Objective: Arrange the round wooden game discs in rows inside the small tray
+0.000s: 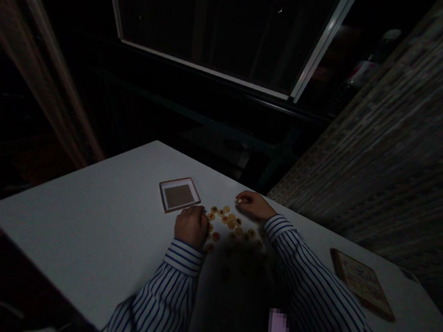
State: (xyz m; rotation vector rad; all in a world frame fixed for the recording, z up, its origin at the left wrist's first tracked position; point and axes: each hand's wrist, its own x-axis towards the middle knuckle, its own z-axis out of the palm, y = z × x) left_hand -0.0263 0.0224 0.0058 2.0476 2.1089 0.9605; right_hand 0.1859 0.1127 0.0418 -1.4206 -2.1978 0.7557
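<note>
round pieces (231,218) lie scattered on the white table (87,217), between the two hands; some bear red marks and some dark ones, too small to read. at the far left a curtain (48,70) hangs, its folds half lost in darkness. an open, shallow box (178,196) sits on the table, its near right corner beside the left hand (191,226). that hand rests at the left edge of the scatter, back upward, fingers curled under; whether they grip anything, i cannot tell. a striped sleeve (183,257) covers its wrist and runs out of view below. behind the table, a window frame (198,68) is cut off at the top, with near-black glass. among the pieces, the nearest ones sink into a dark blur, so their number is unclear. the right hand (256,205) is beyond the scatter's right side, thumb and finger pinching a small pale thing (239,201), seemingly a piece seen edge-on. farther right, a bottle (361,74) is dim and partly hidden by a stringy curtain (381,127). a flat, brown-edged box (363,283) lies on the table's right part, its printed face illegible.
</note>
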